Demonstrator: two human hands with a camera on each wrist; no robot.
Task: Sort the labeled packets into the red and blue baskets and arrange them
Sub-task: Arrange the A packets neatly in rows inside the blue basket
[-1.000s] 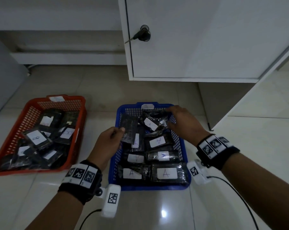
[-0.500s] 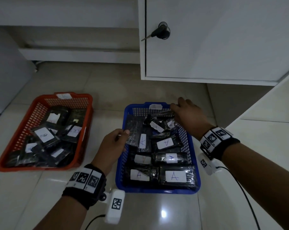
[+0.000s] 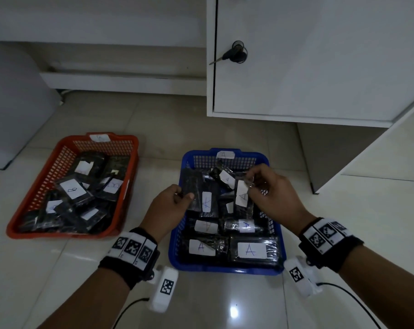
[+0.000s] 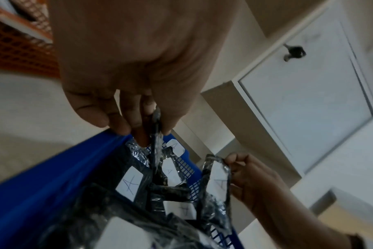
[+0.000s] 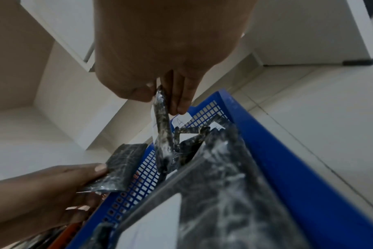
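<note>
Left hand (image 3: 169, 205) pinches a dark packet (image 3: 193, 191) over the blue basket (image 3: 175, 245); right hand (image 3: 270, 193) pinches an A packet (image 3: 242, 198) above it; red basket (image 3: 58, 162) holds B packets (image 3: 70, 189)

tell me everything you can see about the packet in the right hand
The packet is black, wrapped in shiny crinkled clear plastic, with a white paper label marked A. It hangs roughly upright over the blue basket, pinched at its top edge by the right hand. Whether its lower end touches the packets below cannot be told.
</note>
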